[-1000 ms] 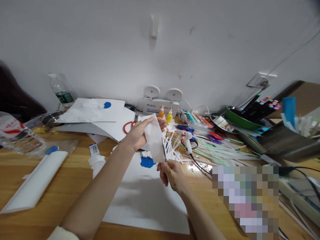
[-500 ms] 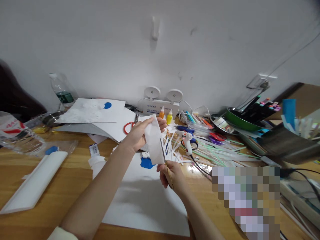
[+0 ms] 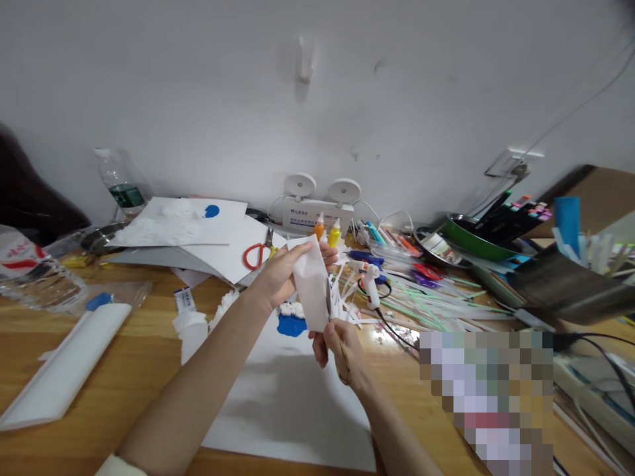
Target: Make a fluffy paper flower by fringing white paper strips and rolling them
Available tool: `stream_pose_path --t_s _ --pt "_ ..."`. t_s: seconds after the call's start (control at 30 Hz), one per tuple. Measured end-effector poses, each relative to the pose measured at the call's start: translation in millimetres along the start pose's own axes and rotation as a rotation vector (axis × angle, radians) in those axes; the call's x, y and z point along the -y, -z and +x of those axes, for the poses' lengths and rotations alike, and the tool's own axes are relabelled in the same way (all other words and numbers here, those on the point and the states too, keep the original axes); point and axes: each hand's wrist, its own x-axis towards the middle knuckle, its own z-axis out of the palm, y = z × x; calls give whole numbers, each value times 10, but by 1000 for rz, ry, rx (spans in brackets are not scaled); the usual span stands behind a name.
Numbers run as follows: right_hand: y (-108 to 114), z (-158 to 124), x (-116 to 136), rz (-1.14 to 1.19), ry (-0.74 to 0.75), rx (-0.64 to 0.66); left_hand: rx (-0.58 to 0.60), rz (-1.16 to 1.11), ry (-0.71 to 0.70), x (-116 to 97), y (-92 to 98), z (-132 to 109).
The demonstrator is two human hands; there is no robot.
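Observation:
My left hand (image 3: 280, 274) grips a folded piece of white paper (image 3: 311, 284) by its upper part, thumb on the near face and fingers behind. In my right hand (image 3: 342, 347) is a pair of scissors (image 3: 344, 362) with yellowish handles. The blades lie along the paper's right edge and are partly hidden by it. Below the hands a large white sheet (image 3: 288, 410) rests on the table, with a patch of blue (image 3: 292, 324) and a white crumbly mass (image 3: 292, 309) at its far end.
Red-handled scissors (image 3: 254, 256) lie beyond my left hand. A white glue gun (image 3: 370, 284) with a cord stands right of the paper, among loose strips (image 3: 446, 301). A folded white sheet (image 3: 74, 363) lies at left. Orange (image 3: 319, 226) and yellow (image 3: 335, 233) bottles stand behind.
Both hands and the paper have shifted very slightly to the right and down in the view. The scissors stay at the paper's right edge, and both grips are kept.

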Motion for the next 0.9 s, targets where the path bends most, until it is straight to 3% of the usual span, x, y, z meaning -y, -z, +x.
stream_pose_path --t_s 0.3,0.53,0.9 --pt "40 7 30 -18 15 -42 26 8 40 67 -38 12" --pt "43 37 33 166 35 -82 125 69 11 77 -52 -22" --pt "73 61 73 231 23 -112 90 632 -148 87 -65 -34"
